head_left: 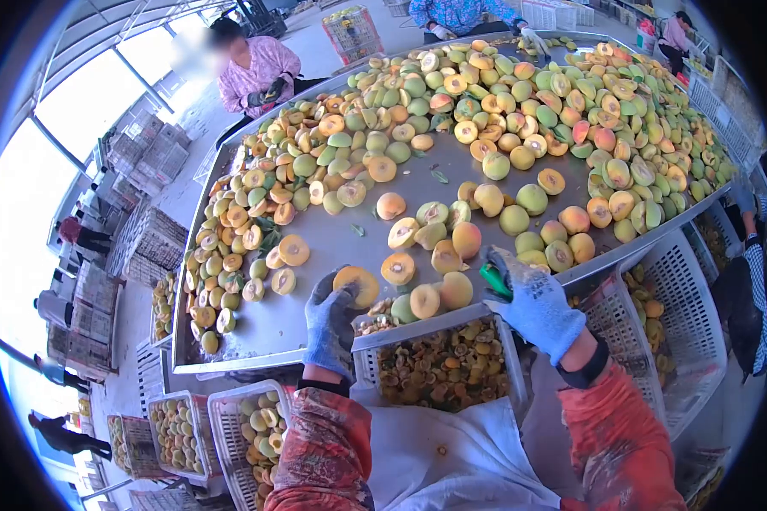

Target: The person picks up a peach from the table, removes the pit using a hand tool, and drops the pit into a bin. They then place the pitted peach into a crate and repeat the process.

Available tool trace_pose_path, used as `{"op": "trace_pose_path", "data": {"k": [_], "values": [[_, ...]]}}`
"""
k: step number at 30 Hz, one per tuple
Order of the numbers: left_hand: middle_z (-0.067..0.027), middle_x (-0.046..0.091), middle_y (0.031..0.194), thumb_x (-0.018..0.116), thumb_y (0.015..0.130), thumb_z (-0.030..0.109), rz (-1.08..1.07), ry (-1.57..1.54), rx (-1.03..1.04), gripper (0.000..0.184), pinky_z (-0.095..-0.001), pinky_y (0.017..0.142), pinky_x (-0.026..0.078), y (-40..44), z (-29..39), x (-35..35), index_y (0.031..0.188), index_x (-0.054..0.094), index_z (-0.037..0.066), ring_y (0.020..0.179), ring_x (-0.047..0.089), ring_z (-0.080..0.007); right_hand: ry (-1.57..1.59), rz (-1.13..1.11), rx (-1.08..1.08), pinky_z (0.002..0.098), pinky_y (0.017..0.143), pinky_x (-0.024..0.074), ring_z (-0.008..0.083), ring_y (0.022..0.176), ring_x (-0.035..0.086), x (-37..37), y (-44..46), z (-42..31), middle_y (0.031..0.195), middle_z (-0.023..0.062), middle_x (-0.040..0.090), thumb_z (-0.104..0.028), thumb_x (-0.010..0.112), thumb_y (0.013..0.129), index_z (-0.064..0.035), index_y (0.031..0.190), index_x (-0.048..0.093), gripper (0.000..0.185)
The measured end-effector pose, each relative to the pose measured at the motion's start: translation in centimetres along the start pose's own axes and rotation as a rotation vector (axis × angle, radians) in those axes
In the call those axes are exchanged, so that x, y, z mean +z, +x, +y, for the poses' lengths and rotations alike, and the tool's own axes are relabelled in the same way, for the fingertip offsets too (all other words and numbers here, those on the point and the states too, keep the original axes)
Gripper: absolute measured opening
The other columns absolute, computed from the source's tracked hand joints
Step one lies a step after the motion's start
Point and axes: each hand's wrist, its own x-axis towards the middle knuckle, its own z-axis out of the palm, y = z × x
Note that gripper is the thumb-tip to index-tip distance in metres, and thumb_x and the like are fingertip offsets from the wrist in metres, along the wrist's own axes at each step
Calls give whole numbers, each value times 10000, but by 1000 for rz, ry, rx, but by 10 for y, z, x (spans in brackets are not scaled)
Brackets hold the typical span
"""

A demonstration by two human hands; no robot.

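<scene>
My left hand (329, 322), in a grey-blue work glove, is closed on a halved peach (362, 288) with its orange cut face showing, just over the table's near edge. My right hand (537, 305), gloved the same way, is wrapped round a tool with a green handle (495, 279); its working end is hidden. Between the hands, several peaches and halves lie on the metal table (332, 243), including a cut half with its stone (398, 268) and a whole reddish-yellow peach (457, 290). Below them, a white crate (513, 362) holds brownish scraps and pits.
Large heaps of whole and halved peaches (639, 145) cover the table's far and right parts. White crates of peaches (217, 417) stand at my left, another crate (686, 315) at my right. Across the table are a person in pink (260, 72) and one in blue (460, 15).
</scene>
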Motion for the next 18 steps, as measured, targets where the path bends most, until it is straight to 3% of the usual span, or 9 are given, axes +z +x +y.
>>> {"op": "trace_pose_path", "data": {"k": [2, 5, 6, 8, 9, 10, 12, 15, 18], "values": [[-114, 597, 988, 551, 820, 194, 75, -211, -11, 385, -363, 676, 543, -40, 5, -6, 1161, 508, 19, 868, 608, -245, 51, -71, 50, 413, 674, 493, 338, 805, 610, -11, -34, -11, 894, 160, 621, -216, 657, 753, -74, 1080, 541, 375], [-101, 601, 972, 493, 871, 351, -139, -597, -215, 408, -337, 652, 528, -95, -2, -14, 1172, 519, 76, 830, 599, -232, 215, -130, 30, 388, 652, 494, 335, 780, 607, -2, -79, -37, 872, 156, 619, -185, 665, 756, -77, 1075, 557, 354], [-93, 602, 977, 483, 876, 369, 83, -537, -109, 413, -339, 633, 528, -114, -9, 11, 1185, 517, 97, 836, 601, -227, 336, -103, -44, 377, 642, 494, 333, 765, 605, 1, -92, -46, 864, 154, 618, -177, 667, 758, -77, 1066, 566, 339], [-87, 585, 1023, 497, 870, 368, -175, -179, -82, 434, -369, 666, 537, -139, -24, 3, 1190, 512, 76, 884, 601, -226, 281, -100, -69, 363, 620, 495, 313, 726, 613, 6, -112, -64, 856, 143, 623, -200, 660, 770, -78, 1051, 578, 318], [-85, 572, 1049, 516, 865, 341, -193, 331, 260, 457, -393, 716, 538, -151, -41, 3, 1213, 494, 46, 924, 595, -234, 258, -117, -98, 355, 606, 495, 301, 713, 617, 11, -122, -69, 854, 138, 626, -215, 658, 775, -76, 1057, 576, 325], [-94, 570, 1079, 528, 864, 308, -173, -215, -145, 471, -388, 781, 523, -156, -39, 9, 1227, 477, 13, 950, 589, -236, 236, -136, -128, 346, 592, 495, 289, 700, 621, 16, -131, -74, 853, 133, 628, -229, 655, 780, -74, 1064, 575, 333], [-110, 566, 1117, 521, 873, 269, -182, -287, -171, 452, -351, 823, 505, -168, -31, 20, 1220, 480, -18, 978, 583, -231, 241, -78, -147, 346, 562, 492, 275, 652, 623, 22, -145, -85, 799, 121, 630, -266, 644, 791, -71, 1052, 576, 333], [-129, 561, 1140, 509, 883, 241, -196, -161, -50, 415, -331, 853, 488, -187, -17, 38, 1182, 502, -48, 995, 577, -221, 164, -222, -28, 354, 541, 488, 278, 619, 618, 22, -156, -92, 730, 116, 620, -294, 640, 792, -65, 1013, 577, 324], [-183, 538, 1156, 500, 870, 263, -189, -57, -11, 444, -373, 877, 471, -195, -13, 44, 1157, 488, -76, 1023, 566, -272, 138, -227, -57, 367, 534, 485, 279, 595, 614, 20, -159, -93, 685, 114, 609, -315, 636, 792, -68, 982, 572, 318]]}}
